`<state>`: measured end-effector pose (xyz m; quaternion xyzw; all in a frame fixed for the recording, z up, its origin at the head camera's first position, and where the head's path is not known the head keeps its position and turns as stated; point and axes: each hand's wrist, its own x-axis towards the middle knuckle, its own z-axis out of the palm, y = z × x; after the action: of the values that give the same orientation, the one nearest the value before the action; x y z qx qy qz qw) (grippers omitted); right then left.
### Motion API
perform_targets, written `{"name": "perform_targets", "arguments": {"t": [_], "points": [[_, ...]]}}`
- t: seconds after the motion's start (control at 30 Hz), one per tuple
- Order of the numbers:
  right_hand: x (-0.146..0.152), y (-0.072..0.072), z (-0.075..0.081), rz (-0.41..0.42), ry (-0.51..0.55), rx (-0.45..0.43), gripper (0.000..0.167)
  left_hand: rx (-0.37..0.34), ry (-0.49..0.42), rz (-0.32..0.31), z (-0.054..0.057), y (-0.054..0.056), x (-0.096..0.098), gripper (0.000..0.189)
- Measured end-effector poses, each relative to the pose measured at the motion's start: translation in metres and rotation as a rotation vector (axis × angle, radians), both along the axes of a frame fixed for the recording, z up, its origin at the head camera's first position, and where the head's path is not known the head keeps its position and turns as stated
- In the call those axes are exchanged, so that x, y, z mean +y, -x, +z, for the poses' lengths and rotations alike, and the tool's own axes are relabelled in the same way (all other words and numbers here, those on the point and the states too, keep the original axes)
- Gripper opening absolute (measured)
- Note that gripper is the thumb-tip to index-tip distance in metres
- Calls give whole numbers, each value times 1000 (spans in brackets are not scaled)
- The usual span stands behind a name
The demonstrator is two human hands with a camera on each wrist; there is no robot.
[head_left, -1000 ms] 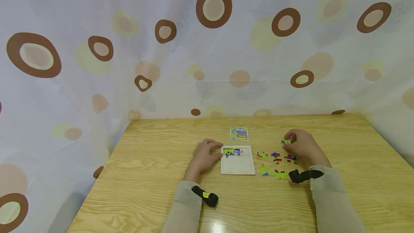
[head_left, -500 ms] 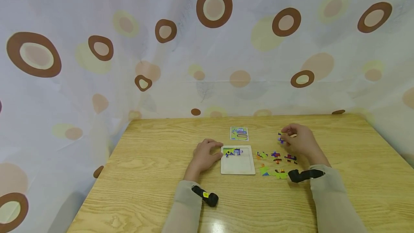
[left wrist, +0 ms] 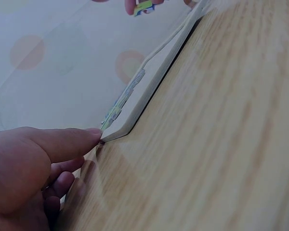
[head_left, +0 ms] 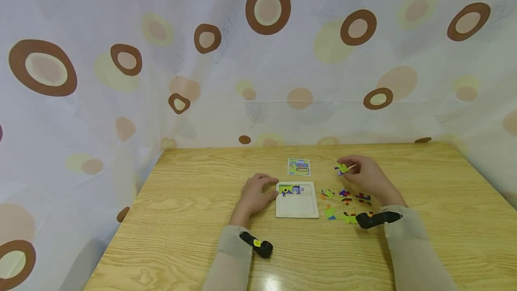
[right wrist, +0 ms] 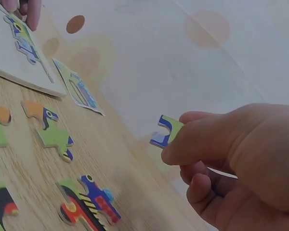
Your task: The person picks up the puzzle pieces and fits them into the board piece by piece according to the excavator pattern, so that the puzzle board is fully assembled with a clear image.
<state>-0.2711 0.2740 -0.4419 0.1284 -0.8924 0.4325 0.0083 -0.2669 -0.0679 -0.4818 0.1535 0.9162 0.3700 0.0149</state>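
My right hand (head_left: 366, 175) pinches a green-and-blue jigsaw piece (right wrist: 166, 132) between thumb and fingers, raised above the table at the right. On the left, the straight thumb of my left hand (head_left: 256, 194) touches the near left edge of a square white puzzle tray (head_left: 296, 211), and the fingertips reach its upper left corner. Joined jigsaw pieces (head_left: 290, 190) in green, yellow and blue lie along the tray's top left. Loose pieces sit right of the tray, among them a green-and-orange piece (right wrist: 53, 130) and a red-and-black striped piece (right wrist: 79, 207).
Behind the tray lies a small picture card (head_left: 299, 167) showing a vehicle on green. A green piece with a blue corner (head_left: 330, 213) is close to the tray's right edge. A patterned curtain (head_left: 226, 116) hangs behind the wooden table (head_left: 181, 201).
My right hand has moved left with the jigsaw piece, turning it so that its green face shows. My left hand and the tray stay where they were.
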Motion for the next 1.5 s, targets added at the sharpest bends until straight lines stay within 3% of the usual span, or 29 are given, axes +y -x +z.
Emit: {"name": "perform_targets", "arguments": {"t": [0.5, 1.13, 1.5], "points": [[-12, -1, 2, 26, -13, 34, 40, 4, 7, -5, -2, 1, 0, 33], [-23, 3, 2, 120, -9, -7, 52, 5, 8, 1, -3, 2, 0, 33], [-31, 2, 5, 114, -11, -27, 44, -5, 4, 1, -3, 3, -1, 33]]}}
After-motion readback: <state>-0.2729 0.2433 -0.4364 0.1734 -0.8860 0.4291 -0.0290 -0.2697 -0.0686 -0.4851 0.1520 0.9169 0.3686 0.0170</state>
